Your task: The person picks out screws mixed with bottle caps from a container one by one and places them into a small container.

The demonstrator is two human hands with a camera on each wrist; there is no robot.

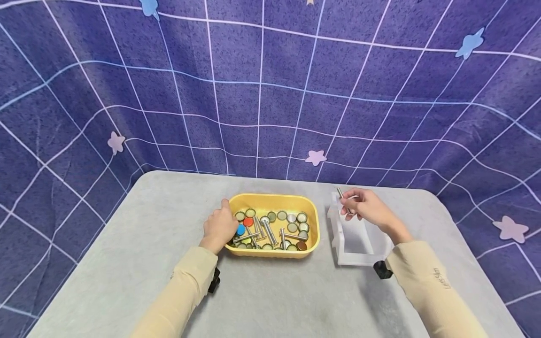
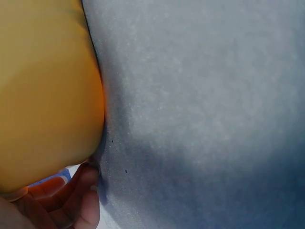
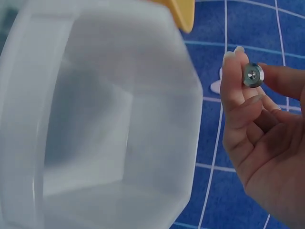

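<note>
My left hand (image 1: 220, 226) grips the left end of a yellow plastic tub (image 1: 270, 253); in the left wrist view its fingers (image 2: 81, 205) curl against the tub's outside. Inside the tub lie several silver metal bolts (image 1: 269, 231) and many bottle caps (image 1: 304, 227), mostly pale, with a red cap (image 1: 248, 221) and a blue cap (image 1: 240, 229) among them. Over the far left part of a white translucent bin (image 1: 359, 259), my right hand (image 1: 365, 206) pinches one metal bolt (image 3: 253, 75) between thumb and fingertips. The bin's visible inside shows no contents.
Both containers stand on a grey table (image 1: 270, 300), the bin to the right of the tub with a gap between. A purple curtain (image 1: 270, 103) with a line grid and stars hangs behind and beside the table.
</note>
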